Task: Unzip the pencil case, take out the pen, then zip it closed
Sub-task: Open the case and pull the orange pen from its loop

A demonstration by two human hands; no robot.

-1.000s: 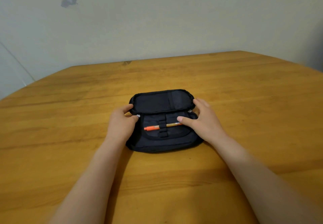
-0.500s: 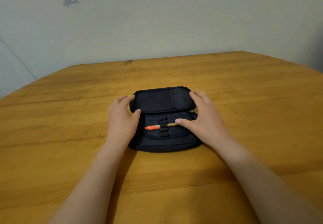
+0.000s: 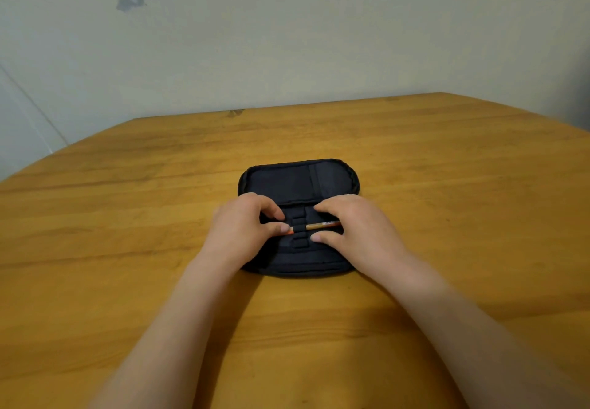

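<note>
Wooden table (image 3: 134,249) up front, left hand (image 3: 242,233) pinching the pen (image 3: 322,225) at its orange end, right hand (image 3: 354,233) spread loose beside it, both on the open pencil case (image 3: 300,182), flap flat beyond the fingers.

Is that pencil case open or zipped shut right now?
Open. The pencil case lies spread flat on the table, its lid folded back, the pen showing under an inner strap.
</note>
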